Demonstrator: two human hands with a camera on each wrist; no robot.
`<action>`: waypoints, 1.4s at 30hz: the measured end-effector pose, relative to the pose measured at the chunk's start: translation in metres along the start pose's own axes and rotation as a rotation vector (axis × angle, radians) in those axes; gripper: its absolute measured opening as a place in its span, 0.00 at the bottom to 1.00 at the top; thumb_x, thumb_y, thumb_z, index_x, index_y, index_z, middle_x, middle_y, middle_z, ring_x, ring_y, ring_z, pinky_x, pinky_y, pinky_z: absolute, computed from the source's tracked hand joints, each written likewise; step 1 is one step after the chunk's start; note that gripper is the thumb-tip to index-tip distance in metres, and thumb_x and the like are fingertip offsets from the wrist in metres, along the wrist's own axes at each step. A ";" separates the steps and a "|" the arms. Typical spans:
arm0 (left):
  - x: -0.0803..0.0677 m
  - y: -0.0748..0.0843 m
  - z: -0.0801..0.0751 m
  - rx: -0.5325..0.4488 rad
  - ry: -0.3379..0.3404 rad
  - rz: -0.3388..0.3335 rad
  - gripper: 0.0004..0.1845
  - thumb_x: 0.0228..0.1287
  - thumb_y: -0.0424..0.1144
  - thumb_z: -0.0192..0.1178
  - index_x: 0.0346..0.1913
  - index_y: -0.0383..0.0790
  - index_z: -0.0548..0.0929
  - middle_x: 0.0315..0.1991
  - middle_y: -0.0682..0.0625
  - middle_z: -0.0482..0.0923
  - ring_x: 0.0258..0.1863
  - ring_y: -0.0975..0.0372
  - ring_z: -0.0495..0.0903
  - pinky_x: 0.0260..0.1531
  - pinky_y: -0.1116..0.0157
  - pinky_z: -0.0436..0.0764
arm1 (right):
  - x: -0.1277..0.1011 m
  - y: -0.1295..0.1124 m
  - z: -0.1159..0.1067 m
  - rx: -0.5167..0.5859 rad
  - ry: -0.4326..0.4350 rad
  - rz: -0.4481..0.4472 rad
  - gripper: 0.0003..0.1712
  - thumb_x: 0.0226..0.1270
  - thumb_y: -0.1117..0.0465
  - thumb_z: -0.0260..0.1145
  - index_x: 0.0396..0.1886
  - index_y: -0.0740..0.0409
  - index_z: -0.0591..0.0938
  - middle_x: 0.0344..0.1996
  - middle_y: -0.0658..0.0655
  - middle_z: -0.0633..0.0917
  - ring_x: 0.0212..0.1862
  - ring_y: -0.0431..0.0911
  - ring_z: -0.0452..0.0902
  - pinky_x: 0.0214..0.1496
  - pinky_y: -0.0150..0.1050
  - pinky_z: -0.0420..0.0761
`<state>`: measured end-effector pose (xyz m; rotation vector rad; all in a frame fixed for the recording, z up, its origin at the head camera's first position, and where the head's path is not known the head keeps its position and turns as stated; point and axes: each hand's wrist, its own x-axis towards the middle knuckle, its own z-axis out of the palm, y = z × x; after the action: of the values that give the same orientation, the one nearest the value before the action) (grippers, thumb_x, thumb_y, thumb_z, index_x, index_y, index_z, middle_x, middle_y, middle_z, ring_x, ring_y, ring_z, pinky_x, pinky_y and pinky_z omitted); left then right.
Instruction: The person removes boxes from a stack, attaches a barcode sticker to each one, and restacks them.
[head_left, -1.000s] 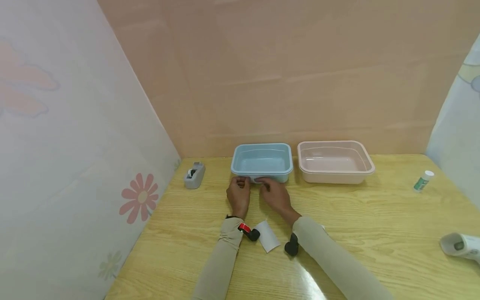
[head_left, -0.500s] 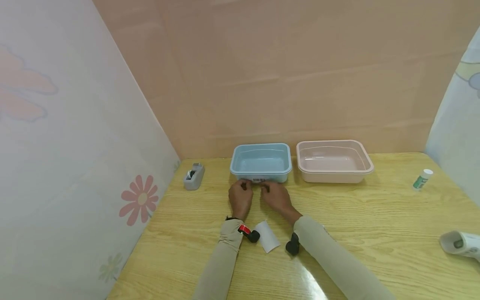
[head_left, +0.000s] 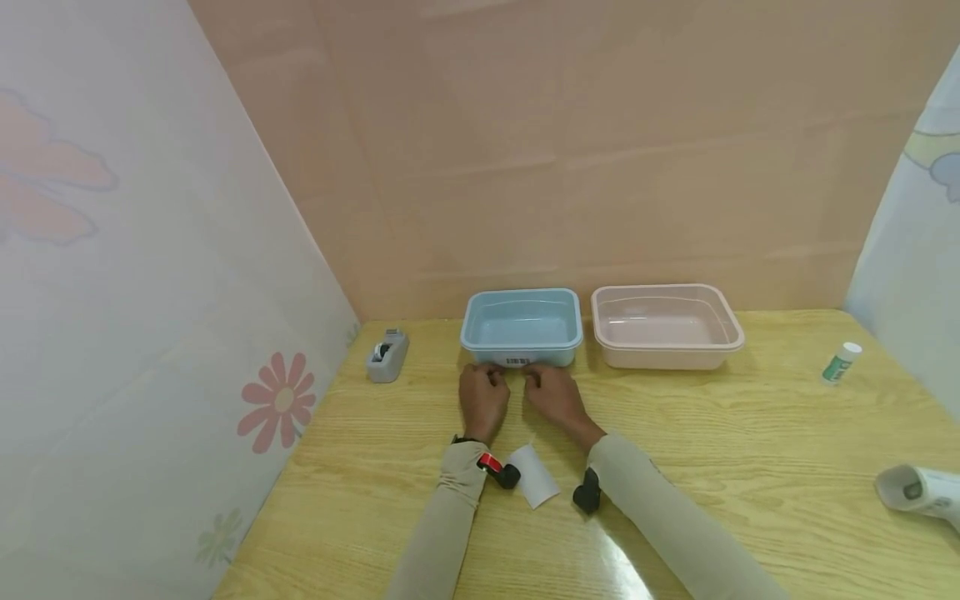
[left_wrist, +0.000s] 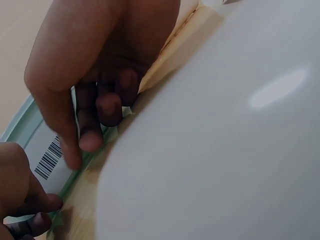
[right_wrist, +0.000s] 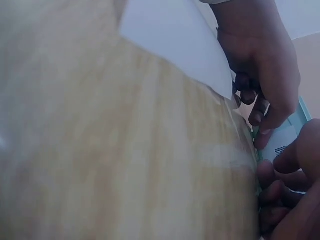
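Both hands at the blue tub (head_left: 522,327), back middle of the bench (head_left: 750,433), by its barcode label (head_left: 517,362). Left hand (head_left: 483,398) with fingers curled at the label's left end; right hand (head_left: 551,393) curled at its right, apparently pinching nothing, though hard to tell. Best pressed flat from centre outward, tub steadied. Pink tub (head_left: 666,325) just beside; tape dispenser (head_left: 387,356) at the back left.

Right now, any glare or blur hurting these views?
Head view: sharp, with glare on the table near the right sleeve. Left wrist view: a blurred white surface fills most of it, but the barcode label is readable. Right wrist view: table grain smeared, close fingers soft.
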<state>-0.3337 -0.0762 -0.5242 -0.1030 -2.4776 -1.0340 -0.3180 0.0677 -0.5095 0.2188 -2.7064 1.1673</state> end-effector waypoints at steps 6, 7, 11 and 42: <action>-0.004 -0.002 0.004 0.037 -0.010 0.048 0.11 0.66 0.29 0.56 0.34 0.39 0.89 0.35 0.45 0.78 0.36 0.52 0.76 0.37 0.53 0.75 | -0.001 -0.002 0.004 -0.126 -0.072 -0.058 0.21 0.68 0.65 0.61 0.59 0.50 0.84 0.33 0.53 0.85 0.25 0.45 0.73 0.23 0.41 0.71; -0.004 -0.002 0.004 0.040 -0.011 0.057 0.11 0.66 0.29 0.56 0.34 0.39 0.89 0.35 0.45 0.78 0.36 0.51 0.77 0.38 0.53 0.75 | -0.001 -0.002 0.004 -0.141 -0.081 -0.060 0.22 0.67 0.65 0.61 0.60 0.49 0.83 0.31 0.52 0.84 0.24 0.45 0.72 0.21 0.41 0.69; -0.005 -0.004 0.006 0.040 -0.003 0.089 0.12 0.66 0.29 0.55 0.34 0.41 0.90 0.34 0.45 0.78 0.35 0.52 0.77 0.36 0.53 0.75 | -0.002 -0.002 0.004 -0.167 -0.097 -0.053 0.23 0.67 0.64 0.61 0.61 0.48 0.82 0.30 0.52 0.83 0.25 0.47 0.72 0.20 0.42 0.69; -0.002 -0.003 0.003 0.028 -0.008 0.036 0.10 0.70 0.32 0.55 0.41 0.39 0.89 0.37 0.46 0.77 0.37 0.53 0.76 0.37 0.54 0.75 | 0.002 -0.001 -0.002 -0.175 -0.070 -0.090 0.07 0.71 0.64 0.57 0.39 0.55 0.82 0.22 0.52 0.76 0.23 0.46 0.70 0.25 0.42 0.69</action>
<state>-0.3337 -0.0759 -0.5288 -0.1420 -2.4874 -0.9852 -0.3200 0.0682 -0.5072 0.3582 -2.8070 0.9094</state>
